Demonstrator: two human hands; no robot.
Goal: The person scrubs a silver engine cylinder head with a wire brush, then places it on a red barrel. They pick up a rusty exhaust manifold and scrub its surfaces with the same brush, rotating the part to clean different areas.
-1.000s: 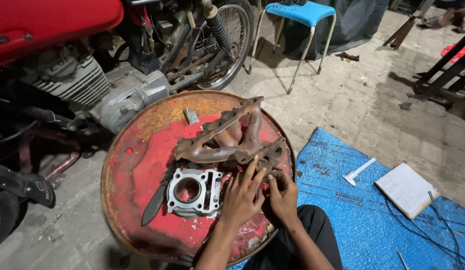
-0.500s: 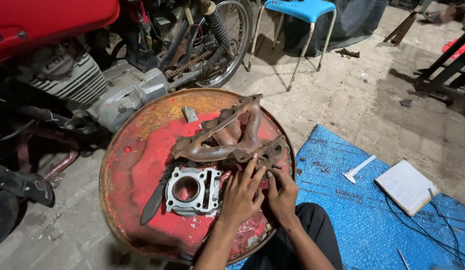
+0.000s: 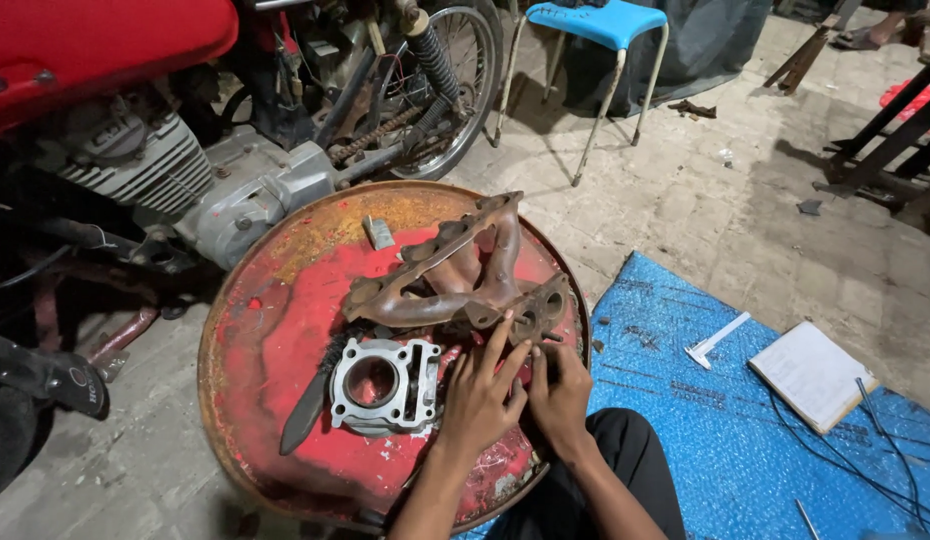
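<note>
Your workshop floor under dim, warm light.
Past your grip stands a red motorcycle [image 3: 135,130] on grey paving [image 3: 705,210]; a blue stool [image 3: 615,40] sits beyond it, and a blue mat [image 3: 705,440] lies right of your grip.

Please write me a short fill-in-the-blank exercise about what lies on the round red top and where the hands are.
1. The silver engine cylinder lies on a round, rusty ______ drum top.
2. Both hands, the left hand and right hand, rest at the near end of the rusty ______ manifold.
3. Behind the drum top stands a stool with a ______ seat.
4. A white notepad lies on the blue ______.

Missing words: red; exhaust; blue; mat
</note>
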